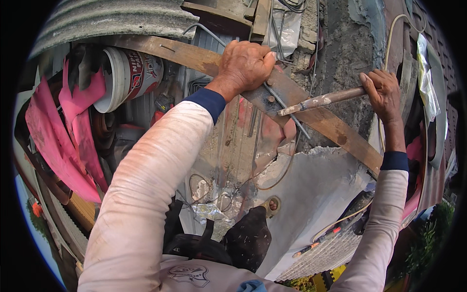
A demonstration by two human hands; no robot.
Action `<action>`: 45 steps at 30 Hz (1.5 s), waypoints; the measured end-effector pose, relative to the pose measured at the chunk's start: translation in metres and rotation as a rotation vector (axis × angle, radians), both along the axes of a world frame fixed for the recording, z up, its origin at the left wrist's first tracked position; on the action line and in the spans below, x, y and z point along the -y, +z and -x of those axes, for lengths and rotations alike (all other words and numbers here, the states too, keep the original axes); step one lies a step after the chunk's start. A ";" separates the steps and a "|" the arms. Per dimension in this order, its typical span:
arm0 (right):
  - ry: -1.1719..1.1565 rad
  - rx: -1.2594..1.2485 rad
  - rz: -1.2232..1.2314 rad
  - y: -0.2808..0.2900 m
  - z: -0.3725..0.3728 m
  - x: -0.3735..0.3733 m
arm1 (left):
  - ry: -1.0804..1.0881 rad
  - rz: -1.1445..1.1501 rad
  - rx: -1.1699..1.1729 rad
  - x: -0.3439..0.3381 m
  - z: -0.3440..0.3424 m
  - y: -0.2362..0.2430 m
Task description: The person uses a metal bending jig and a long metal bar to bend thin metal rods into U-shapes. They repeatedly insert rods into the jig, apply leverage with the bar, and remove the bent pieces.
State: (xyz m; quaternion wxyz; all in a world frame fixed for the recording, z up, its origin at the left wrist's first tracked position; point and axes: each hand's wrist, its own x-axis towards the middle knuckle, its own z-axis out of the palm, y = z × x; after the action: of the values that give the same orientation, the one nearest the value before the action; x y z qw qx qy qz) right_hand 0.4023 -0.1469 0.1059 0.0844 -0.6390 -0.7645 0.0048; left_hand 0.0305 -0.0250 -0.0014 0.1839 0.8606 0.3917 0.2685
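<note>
My left hand (246, 65) is closed round a thin grey steel rod (301, 127), pressing it against a long wooden plank (335, 134). The rod's far end bends into a hook, and its other end slants down to the right across the plank. My right hand (383, 95) grips one end of a brown, paint-stained bar (328, 99). That bar reaches left over the plank, and its tip meets or crosses the rod; I cannot tell whether they are joined. A rusty bolt or peg (271, 99) stands up from the plank beside the rod.
A white paint bucket (116, 80) lies tilted at the left, near pink sheeting (65, 131). Corrugated roofing (114, 19) lies at the far left. A nail (167, 47) sticks out of the plank. Grey sheet (316, 182) and a loose cable (335, 224) lie lower right.
</note>
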 end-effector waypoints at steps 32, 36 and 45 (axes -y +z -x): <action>-0.420 0.186 -0.215 0.005 0.106 0.155 | -0.022 0.116 -0.190 -0.006 0.004 0.014; -0.360 0.195 -0.175 0.011 0.084 0.140 | -0.020 0.100 -0.164 -0.010 0.000 0.009; -0.313 0.137 -0.143 0.006 0.066 0.135 | -0.113 0.085 -0.357 -0.017 -0.001 0.011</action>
State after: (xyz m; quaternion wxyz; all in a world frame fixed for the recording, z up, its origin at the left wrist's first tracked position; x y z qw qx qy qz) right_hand 0.3360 -0.2824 0.1118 0.0772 -0.7413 -0.6582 -0.1065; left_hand 0.0316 -0.0078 0.0100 0.1624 0.9067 0.3800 0.0841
